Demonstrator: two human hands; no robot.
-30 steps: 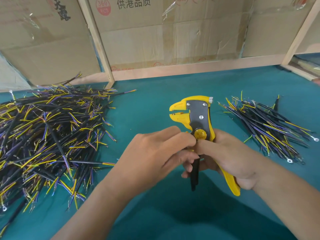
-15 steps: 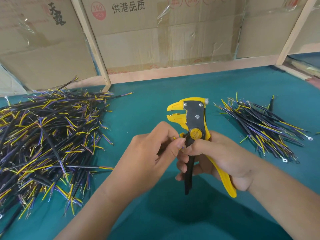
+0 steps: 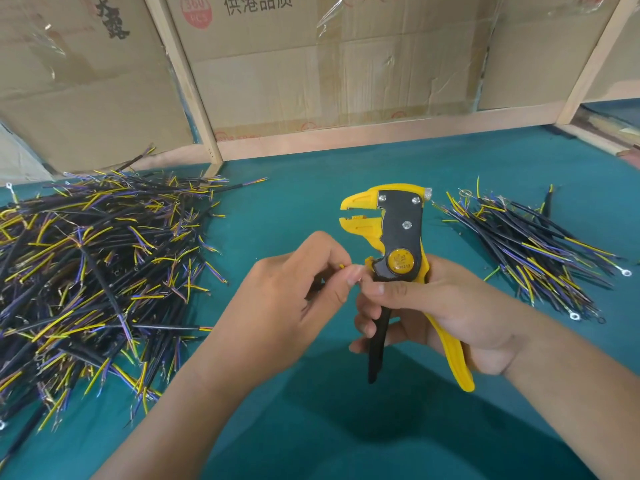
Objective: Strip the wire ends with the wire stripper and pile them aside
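The right hand [image 3: 446, 313] gripped the upright wire stripper [image 3: 398, 251] above the tabletop [image 3: 311, 202] centre while the left hand [image 3: 294, 292] pinched a yellow wire end [image 3: 341, 266] just left of it, apparently between strips; the next move called for feeding that end into the open-standing jaws.

"供港品质" and "360" on the cardboard box [image 3: 311, 64]

A green table cover [image 3: 311, 168] fills the view from 3 o'clock round to 9 o'clock. Brown cardboard boxes [image 3: 346, 74] stand along the back at 12 o'clock, with printed signs on them. Pale wooden strips [image 3: 183, 81] run across the boxes.
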